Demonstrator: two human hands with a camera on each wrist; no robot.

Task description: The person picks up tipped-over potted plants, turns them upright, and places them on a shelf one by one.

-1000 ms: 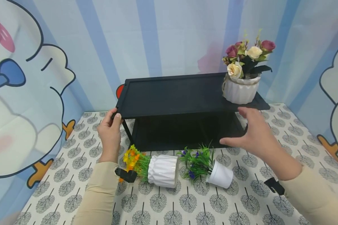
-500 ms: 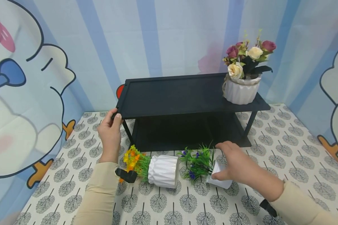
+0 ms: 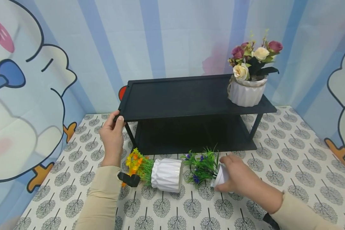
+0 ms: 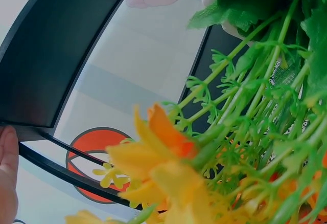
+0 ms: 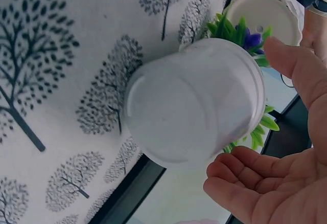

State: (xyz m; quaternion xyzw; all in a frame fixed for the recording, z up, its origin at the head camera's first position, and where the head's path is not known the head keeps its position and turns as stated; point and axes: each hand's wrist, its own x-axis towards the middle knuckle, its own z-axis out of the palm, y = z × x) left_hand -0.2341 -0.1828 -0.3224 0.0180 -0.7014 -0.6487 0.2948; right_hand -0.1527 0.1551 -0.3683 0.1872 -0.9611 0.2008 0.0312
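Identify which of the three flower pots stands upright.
The rose pot on the black shelf's top right; the other two lie tipped on the tablecloth.

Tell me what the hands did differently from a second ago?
The right hand came down from beside the black shelf to the tipped small white pot with purple flowers and closed around it. The left hand stayed on the shelf corner; the tipped yellow-flower pot and rose pot stayed put.

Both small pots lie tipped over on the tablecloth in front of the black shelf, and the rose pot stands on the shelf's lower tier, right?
Not quite: the head view shows the rose pot on the top tier of the black shelf. The ribbed pot and small pot do lie tipped over on the tablecloth.
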